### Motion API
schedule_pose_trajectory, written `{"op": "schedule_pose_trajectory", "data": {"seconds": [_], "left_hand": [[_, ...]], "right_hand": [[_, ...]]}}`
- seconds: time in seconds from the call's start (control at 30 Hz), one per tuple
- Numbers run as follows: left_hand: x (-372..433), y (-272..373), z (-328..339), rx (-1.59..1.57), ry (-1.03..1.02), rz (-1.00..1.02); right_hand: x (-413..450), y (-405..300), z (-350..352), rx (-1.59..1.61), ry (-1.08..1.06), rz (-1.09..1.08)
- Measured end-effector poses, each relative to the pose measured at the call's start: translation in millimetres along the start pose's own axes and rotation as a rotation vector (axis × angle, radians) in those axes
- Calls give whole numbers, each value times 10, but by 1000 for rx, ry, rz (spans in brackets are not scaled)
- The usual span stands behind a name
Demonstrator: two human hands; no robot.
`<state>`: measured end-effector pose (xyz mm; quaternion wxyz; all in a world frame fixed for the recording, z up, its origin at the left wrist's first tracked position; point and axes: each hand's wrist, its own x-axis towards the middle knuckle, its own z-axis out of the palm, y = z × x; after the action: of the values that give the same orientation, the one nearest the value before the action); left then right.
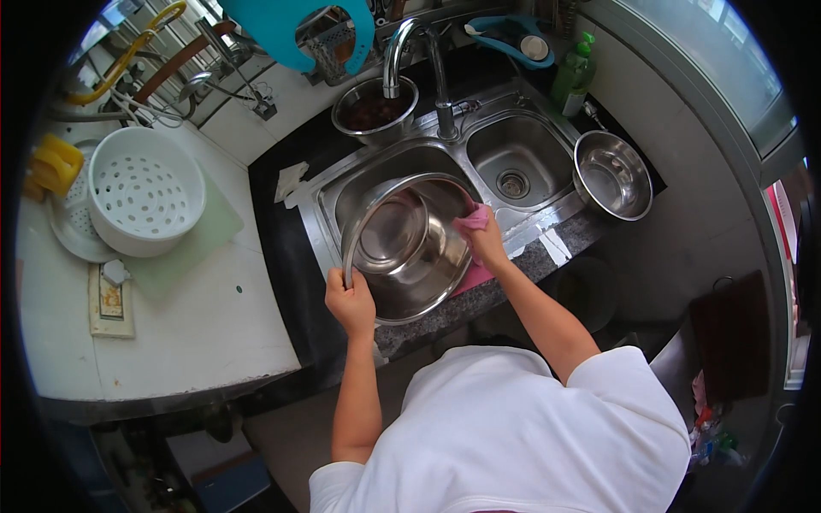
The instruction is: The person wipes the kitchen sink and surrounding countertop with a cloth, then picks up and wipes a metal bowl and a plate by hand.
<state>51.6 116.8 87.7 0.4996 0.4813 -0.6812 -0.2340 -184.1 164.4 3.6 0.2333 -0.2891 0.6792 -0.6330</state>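
A wide stainless steel basin point(423, 282) is tilted over the left bowl of a double sink point(365, 176), its hollow side towards me. My left hand point(351, 300) grips the basin's rim at the lower left. On the right side, my right hand point(490, 243) holds a pink cloth point(473, 220) against the basin's rim. More pink material point(473, 280) shows on the counter edge below that hand; whether it joins the cloth cannot be seen. The chrome faucet point(442, 96) rises behind the basin.
Behind the left bowl stands a metal bowl of dark red pieces point(372, 114). Another steel bowl point(612, 176) sits at the right, near a green soap bottle point(573, 77). A white perforated basket point(146, 186) occupies the left counter. A blue tray point(513, 38) lies behind the sink.
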Motion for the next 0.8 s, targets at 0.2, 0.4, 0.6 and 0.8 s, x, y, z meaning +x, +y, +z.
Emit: {"op": "schedule_pose_trajectory", "data": {"seconds": [0.2,0.4,0.6,0.8], "left_hand": [[149,-27,-115,110,-106,85],[297,373,105,100,-268,185],[276,376,239,67,-275,39],[212,480,313,-196,-202,187]], "right_hand": [[169,-261,-208,138,-4,-185],[394,-1107,-217,-410,-153,-790],[175,-1404,1,-465,-195,-936],[-121,-1453,448,-515,-321,-1303]]}}
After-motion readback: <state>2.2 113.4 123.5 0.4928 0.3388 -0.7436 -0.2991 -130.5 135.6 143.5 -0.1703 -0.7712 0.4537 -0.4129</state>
